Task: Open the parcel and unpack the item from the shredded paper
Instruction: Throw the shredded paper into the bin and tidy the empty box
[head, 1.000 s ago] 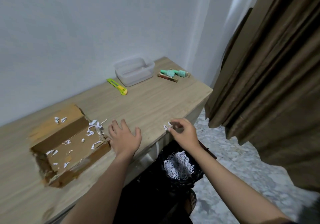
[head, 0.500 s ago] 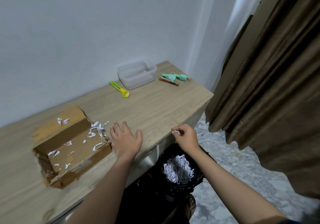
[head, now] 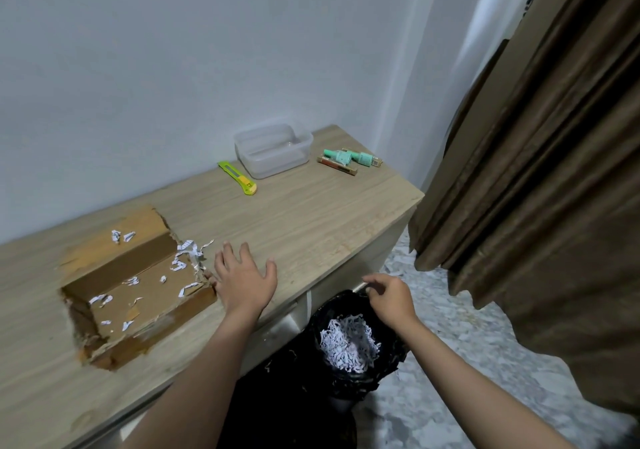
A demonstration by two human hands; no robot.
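Observation:
An opened brown cardboard parcel [head: 138, 285] lies flat on the wooden table [head: 311, 226], with a few white paper shreds [head: 185, 256] scattered in it and at its right edge. My left hand [head: 244, 280] rests flat on the table, fingers spread, touching the parcel's right corner. My right hand [head: 389, 296] hangs past the table's front edge, over a black-lined bin [head: 349, 344] that holds a heap of shredded paper; its fingers are loosely apart and nothing shows in them. Teal and brown unpacked items [head: 349, 159] lie at the table's far right.
A clear plastic tub [head: 273, 148] stands against the wall. A green and yellow box cutter [head: 238, 182] lies to its left. Brown curtains [head: 536, 171] hang at the right over a speckled floor [head: 467, 344]. A white wall backs the table.
My right hand pinched paper shreds off the table's front edge, carried them down over the bin and opened its fingers. My left hand stayed put.

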